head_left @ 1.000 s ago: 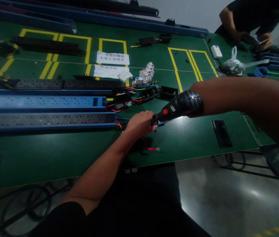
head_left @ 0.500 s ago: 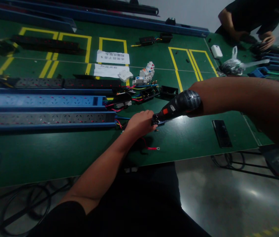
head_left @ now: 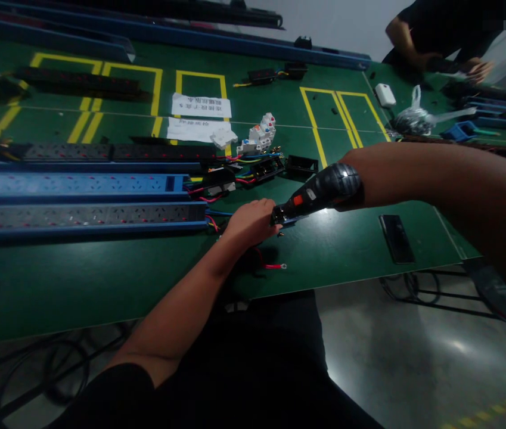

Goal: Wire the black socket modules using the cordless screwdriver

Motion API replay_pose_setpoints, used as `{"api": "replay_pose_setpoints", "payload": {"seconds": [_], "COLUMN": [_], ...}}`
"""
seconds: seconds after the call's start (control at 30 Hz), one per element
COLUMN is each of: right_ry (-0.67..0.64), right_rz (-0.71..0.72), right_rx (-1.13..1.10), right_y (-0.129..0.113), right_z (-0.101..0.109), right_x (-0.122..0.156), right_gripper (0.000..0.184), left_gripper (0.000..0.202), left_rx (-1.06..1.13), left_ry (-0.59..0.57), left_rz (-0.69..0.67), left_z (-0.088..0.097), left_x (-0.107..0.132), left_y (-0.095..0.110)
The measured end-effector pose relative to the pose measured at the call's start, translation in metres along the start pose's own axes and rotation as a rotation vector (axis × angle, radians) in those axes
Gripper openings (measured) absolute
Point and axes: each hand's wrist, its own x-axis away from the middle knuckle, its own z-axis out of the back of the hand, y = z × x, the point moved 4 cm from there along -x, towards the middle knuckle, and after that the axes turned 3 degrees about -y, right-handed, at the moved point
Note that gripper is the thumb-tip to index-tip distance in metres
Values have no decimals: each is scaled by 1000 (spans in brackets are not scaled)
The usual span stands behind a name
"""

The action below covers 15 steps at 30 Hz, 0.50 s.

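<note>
My left hand (head_left: 249, 223) rests closed on the green table (head_left: 101, 280), pressed over a small part at the end of a long socket strip (head_left: 83, 214); what the fingers hold is hidden. My right hand (head_left: 354, 179) grips a black electric screwdriver (head_left: 317, 193) with an orange switch, its tip pointing down-left right at my left hand's fingers. My right forearm crosses the view from the right. A red wire with a ring terminal (head_left: 275, 266) lies just below my left hand.
A blue socket strip (head_left: 78, 185) and a dark one (head_left: 101, 152) lie further back. White terminal blocks (head_left: 261, 136), wired black modules (head_left: 261, 170), paper labels (head_left: 201, 106) and a dark phone (head_left: 396, 238) lie on the table. Another person (head_left: 440, 36) works at the far right.
The view has shifted slightly left and down. Both hands and the screwdriver keep the same pose at the strip's end. The other person's hands have moved a little.
</note>
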Motion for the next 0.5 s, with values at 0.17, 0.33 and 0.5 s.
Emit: {"api": "replay_pose_setpoints", "payload": {"seconds": [0.17, 0.33, 0.5], "right_ry": [37, 107, 313], "right_rz": [-24, -45, -6], "right_rx": [-19, 59, -193], "right_y": [-4, 0, 14], "right_z": [1, 1, -12], "right_x": [2, 18, 73], "right_gripper": [29, 42, 36], "left_gripper": [45, 47, 50], "left_rx": [10, 4, 17], "left_ry": [9, 18, 11], "left_rz": [15, 4, -9], "left_z": [-1, 0, 1], "left_x": [1, 2, 4], "left_y": [0, 0, -2]}}
